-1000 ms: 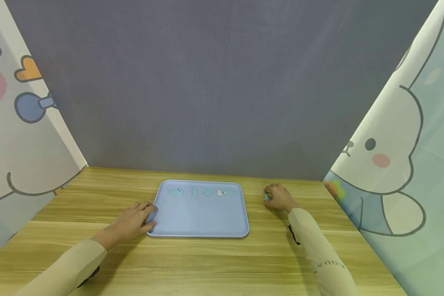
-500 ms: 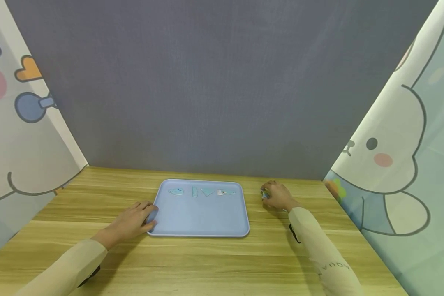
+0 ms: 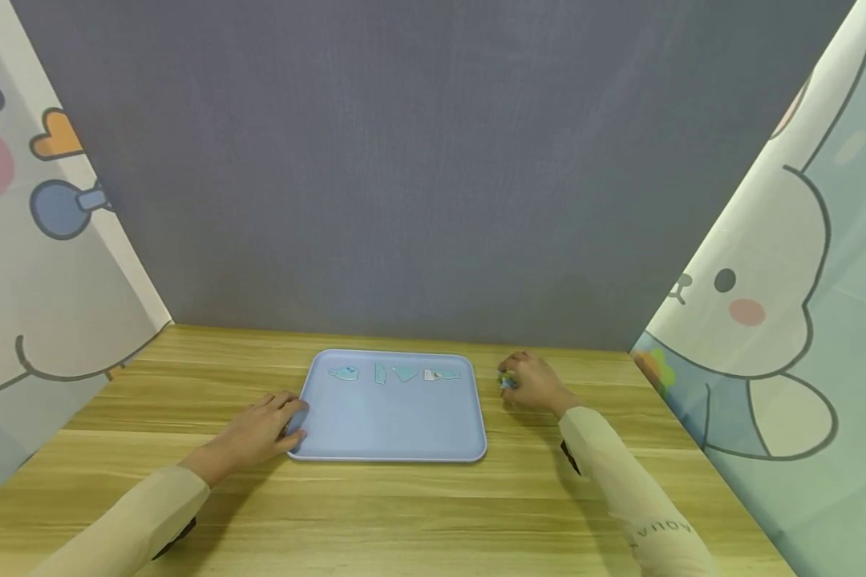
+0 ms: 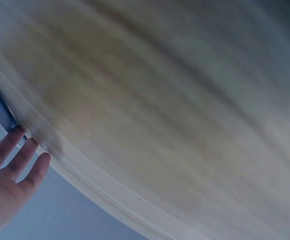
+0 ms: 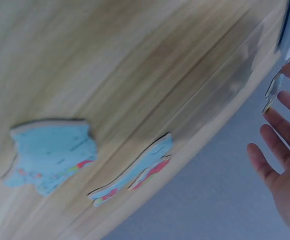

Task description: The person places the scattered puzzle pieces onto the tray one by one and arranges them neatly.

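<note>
My right hand (image 3: 537, 383) is just right of the light blue tray (image 3: 390, 425), above the table. It pinches a small flat puzzle piece (image 3: 507, 381) between thumb and fingers. In the right wrist view this puzzle piece (image 5: 273, 91) is seen nearly edge-on. My left hand (image 3: 260, 429) rests against the tray's left rim, fingers loosely bent, some of their tips at the outer side. Along the tray's far side lie several pale blue pieces: a rounded one (image 3: 344, 373), a narrow strip (image 3: 380, 373), a triangle (image 3: 406, 373) and a longer piece (image 3: 442, 375).
Two more flat pieces lie on the wooden table (image 3: 404, 513) in the right wrist view: a broad blue one (image 5: 55, 155) and a narrow blue-and-pink one (image 5: 130, 172). A grey panel (image 3: 404, 176) stands behind the table. Cartoon-printed sheets (image 3: 758, 344) flank both sides.
My right hand has moved a little left, toward the tray, carrying the puzzle piece. The left hand and the tray have stayed in place.
</note>
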Available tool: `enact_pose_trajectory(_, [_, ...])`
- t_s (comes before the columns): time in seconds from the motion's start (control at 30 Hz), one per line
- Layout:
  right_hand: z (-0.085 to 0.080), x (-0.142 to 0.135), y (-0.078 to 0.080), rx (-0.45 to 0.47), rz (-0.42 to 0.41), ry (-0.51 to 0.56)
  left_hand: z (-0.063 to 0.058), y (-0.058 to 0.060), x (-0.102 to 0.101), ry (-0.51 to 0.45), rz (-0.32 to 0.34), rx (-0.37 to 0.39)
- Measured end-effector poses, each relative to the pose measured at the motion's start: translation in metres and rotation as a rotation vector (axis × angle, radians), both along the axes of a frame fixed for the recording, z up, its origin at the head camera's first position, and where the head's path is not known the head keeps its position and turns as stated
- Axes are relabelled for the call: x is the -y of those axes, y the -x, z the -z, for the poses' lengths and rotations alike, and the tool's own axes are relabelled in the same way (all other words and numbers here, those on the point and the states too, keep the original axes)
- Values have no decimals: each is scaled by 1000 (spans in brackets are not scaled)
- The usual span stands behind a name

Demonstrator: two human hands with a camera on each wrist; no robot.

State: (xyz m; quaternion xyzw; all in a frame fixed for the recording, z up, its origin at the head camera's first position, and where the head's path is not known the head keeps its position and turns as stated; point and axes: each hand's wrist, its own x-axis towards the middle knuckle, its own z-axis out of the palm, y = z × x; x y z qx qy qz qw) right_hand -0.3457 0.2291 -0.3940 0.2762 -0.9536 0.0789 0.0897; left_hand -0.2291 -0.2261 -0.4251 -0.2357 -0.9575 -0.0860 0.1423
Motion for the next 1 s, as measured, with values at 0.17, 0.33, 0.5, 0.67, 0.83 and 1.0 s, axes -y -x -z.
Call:
enact_pose_trajectory(0.17, [-3, 10, -4, -19, -26, -16, -1, -1, -1, 1, -2, -4])
enact_pose_trajectory(0.33, [-6, 23, -8, -36, -59, -31, -2, -1, -1, 4, -5, -6])
enact_pose_trajectory(0.5, [-7, 35, -11, -40, -98, -37, -2, -1, -1, 9, -2, -4])
enact_pose_trajectory(0.67, [-8, 48, -13, -53, -145, -63, -1, 0, 0, 15, 4, -8])
enact_pose_trajectory(0.83, [-8, 62, -16, -41, -175, -91, 0, 0, 0, 12, 6, -4])
enact_pose_trajectory(1.0, [-11, 79, -19, -15, -193, -109, 0, 0, 0, 9, 6, 4])
